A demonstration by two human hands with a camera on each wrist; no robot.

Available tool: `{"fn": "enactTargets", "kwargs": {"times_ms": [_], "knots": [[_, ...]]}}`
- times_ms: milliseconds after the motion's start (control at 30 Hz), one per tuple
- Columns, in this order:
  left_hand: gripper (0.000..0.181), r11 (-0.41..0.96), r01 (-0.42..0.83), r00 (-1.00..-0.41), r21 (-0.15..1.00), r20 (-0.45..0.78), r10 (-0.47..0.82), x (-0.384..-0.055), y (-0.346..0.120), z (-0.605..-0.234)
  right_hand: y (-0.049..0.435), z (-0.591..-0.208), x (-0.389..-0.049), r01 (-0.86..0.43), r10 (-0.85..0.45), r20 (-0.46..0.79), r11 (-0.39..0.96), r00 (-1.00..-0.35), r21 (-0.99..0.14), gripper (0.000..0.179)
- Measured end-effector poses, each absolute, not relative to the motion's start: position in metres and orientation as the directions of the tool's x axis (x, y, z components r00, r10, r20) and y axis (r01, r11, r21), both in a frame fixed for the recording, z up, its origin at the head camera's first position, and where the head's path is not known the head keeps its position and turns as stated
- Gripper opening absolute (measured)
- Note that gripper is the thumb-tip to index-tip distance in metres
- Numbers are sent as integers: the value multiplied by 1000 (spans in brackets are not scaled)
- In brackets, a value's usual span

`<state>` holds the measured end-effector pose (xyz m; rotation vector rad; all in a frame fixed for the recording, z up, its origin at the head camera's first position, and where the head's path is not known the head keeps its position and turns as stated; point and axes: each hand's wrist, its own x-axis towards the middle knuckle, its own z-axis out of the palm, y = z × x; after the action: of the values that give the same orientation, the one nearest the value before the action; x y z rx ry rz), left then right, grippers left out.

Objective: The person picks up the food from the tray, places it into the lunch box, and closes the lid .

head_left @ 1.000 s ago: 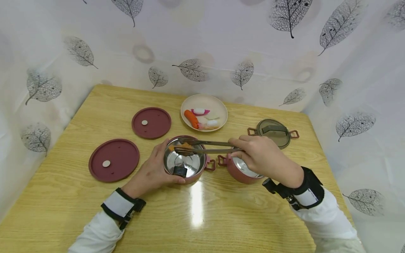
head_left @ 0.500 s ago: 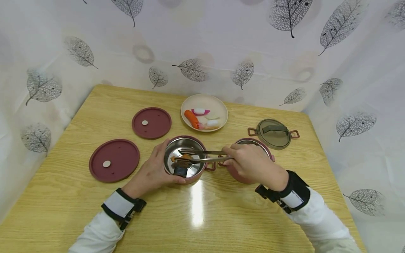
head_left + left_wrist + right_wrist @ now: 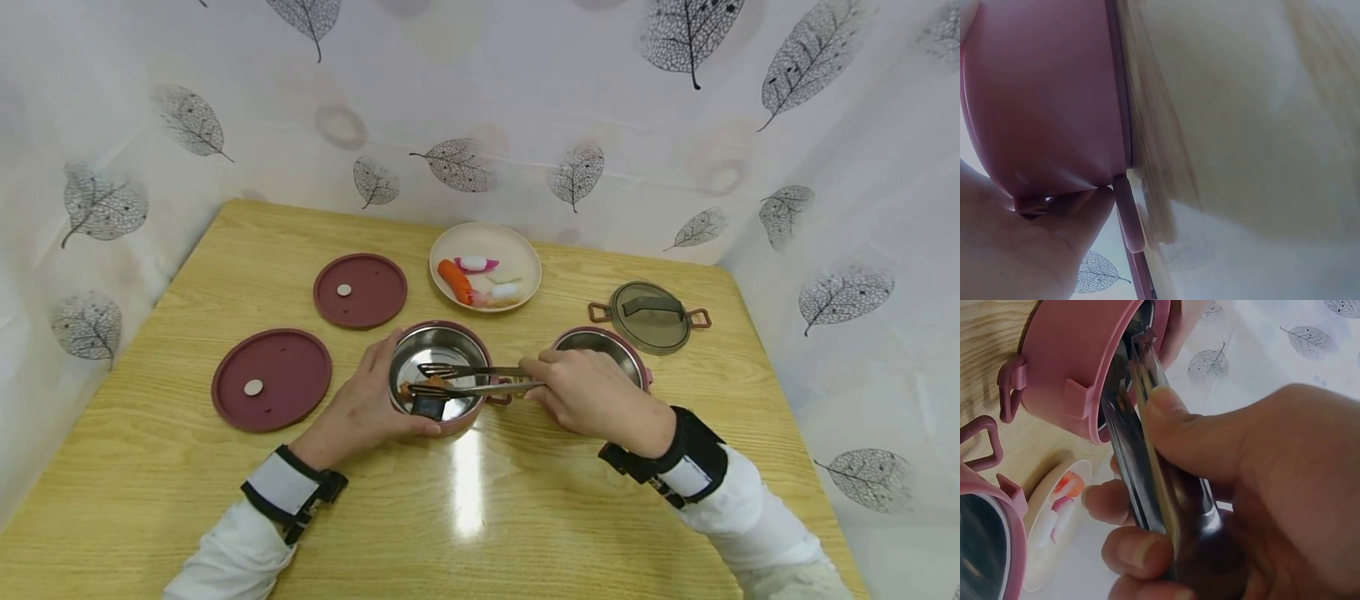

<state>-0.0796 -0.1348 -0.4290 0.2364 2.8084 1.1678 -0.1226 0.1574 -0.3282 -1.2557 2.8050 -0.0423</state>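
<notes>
My left hand (image 3: 363,412) grips the left side of a pink pot (image 3: 461,423) with a steel inside, thumb at the front and fingers at the back. In the left wrist view that hand lies against the pot's pink wall (image 3: 1047,94). The right hand (image 3: 596,392) holds metal tongs (image 3: 491,389), which reach over the right rim into this pot. Their tips are at an orange-brown food piece (image 3: 437,382); whether they pinch it I cannot tell. A black piece (image 3: 428,407) lies beside it on the pot floor. Beneath the right hand stands a second pink pot (image 3: 609,342), partly hidden.
Behind the pots, a cream plate (image 3: 525,254) holds an orange-red piece (image 3: 454,282) and other toy-like food. Two dark red lids (image 3: 281,358) lie at the left. A greenish see-through lid (image 3: 663,333) with pink handles lies at the back right.
The right hand and tongs have moved left and nearer, and the orange-brown piece has shifted toward the black one. The left hand has stayed on the pot.
</notes>
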Motion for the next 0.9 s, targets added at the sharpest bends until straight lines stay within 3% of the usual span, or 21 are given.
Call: {"fn": "enactTargets", "kwargs": {"times_ms": [300, 500, 700, 900], "knots": [[135, 696, 111, -984, 710, -20, 178, -81, -135, -431, 160, -321, -126, -697, -704, -117, 710, -701, -101, 30], [135, 680, 116, -983, 724, -16, 184, -80, -136, -430, 168, -310, -132, -717, -724, -23, 688, -690, -112, 33], [133, 670, 127, -982, 731, -1, 187, -81, -136, -430, 170, -303, -146, -728, -734, 47, 661, -678, -182, 26], [134, 679, 112, -983, 726, -19, 183, -80, -136, -430, 167, -304, -165, -692, -697, 68, 687, -714, -219, 14]]}}
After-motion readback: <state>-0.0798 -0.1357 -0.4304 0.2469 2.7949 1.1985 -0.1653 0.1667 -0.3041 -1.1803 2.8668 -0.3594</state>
